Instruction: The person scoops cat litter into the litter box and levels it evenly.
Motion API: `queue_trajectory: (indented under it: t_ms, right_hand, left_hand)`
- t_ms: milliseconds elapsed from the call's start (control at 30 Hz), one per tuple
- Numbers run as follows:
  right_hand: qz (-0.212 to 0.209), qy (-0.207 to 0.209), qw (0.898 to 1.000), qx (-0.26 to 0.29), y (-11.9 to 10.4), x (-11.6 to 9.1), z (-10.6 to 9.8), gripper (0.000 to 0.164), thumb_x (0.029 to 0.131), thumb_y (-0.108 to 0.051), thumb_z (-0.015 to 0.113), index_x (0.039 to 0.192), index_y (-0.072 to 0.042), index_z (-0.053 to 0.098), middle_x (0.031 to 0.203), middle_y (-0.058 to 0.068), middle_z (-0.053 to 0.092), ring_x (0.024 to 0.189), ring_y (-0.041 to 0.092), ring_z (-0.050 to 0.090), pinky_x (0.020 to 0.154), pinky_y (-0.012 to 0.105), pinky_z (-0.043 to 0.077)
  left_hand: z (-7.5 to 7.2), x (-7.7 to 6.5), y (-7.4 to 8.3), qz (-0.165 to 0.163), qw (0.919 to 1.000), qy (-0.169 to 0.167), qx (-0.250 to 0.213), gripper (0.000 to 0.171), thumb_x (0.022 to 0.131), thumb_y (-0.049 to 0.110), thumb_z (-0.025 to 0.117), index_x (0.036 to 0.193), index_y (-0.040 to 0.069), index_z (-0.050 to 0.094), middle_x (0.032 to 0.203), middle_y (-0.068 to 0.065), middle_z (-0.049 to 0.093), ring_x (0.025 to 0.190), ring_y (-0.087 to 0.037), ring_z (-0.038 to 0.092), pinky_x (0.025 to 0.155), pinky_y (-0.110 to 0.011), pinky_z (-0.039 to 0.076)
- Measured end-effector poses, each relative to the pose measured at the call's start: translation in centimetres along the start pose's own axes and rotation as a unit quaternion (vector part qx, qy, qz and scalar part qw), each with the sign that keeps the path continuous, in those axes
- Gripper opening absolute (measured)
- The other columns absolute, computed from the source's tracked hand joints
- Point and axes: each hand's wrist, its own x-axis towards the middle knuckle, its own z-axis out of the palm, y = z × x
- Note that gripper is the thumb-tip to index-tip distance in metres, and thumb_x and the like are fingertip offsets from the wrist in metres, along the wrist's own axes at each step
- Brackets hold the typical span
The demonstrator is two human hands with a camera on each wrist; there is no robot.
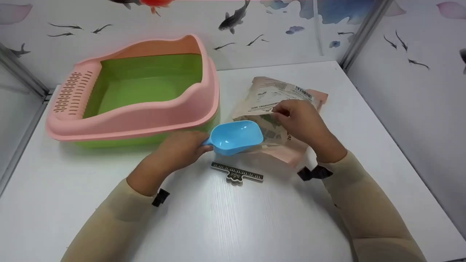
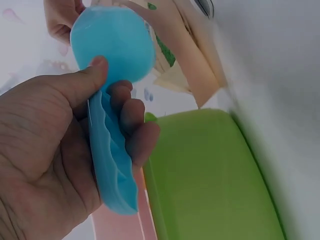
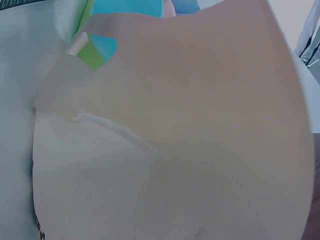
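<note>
My left hand (image 1: 178, 149) grips a light blue scoop (image 1: 236, 136) by its handle, the thumb lying along the top in the left wrist view. The scoop's bowl faces up and shows bare blue inside. It is held right at the mouth of a pale pink paper-like bag (image 1: 280, 87) printed with text and a barcode. My right hand (image 1: 304, 120) pinches the upper edge of that bag's opening. In the right wrist view the bag's plain side (image 3: 175, 100) fills most of the picture and hides the right fingers. What lies inside the bag cannot be made out.
A pink and green litter box (image 1: 164, 116) stands at the back left, its slotted ledge (image 1: 72, 92) on the left side. A dark ruler-marked clip (image 1: 236, 174) lies in front of the scoop on the white table (image 1: 225, 225). Printed wall panels (image 1: 255, 54) rise behind.
</note>
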Motion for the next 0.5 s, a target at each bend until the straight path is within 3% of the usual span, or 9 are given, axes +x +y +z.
queue_trajectory:
  t_ms: [300,500]
  right_hand:
    - [-0.016,0.015,1.0,-0.008,-0.1,0.1,0.3,0.012,0.099,-0.015,0.07,0.103,-0.008,0.079,0.099,0.007,0.076,0.075,0.021,0.058,0.067,0.034,0.046]
    - [-0.024,0.014,1.0,-0.009,0.1,0.0,0.4,0.013,0.1,-0.015,0.069,0.103,-0.007,0.079,0.098,0.008,0.076,0.075,0.02,0.058,0.068,0.033,0.046]
  left_hand:
    - [1.7,2.2,1.2,-0.031,0.9992,-0.023,0.006,0.026,0.104,0.035,0.061,0.098,0.011,0.063,0.089,-0.007,0.068,0.082,-0.027,0.064,0.076,-0.046,0.055]
    - [2.3,3.4,2.1,-0.051,0.9981,-0.03,-0.013,0.031,0.104,0.032,0.063,0.115,0.003,0.063,0.099,-0.013,0.072,0.095,-0.032,0.07,0.083,-0.048,0.058]
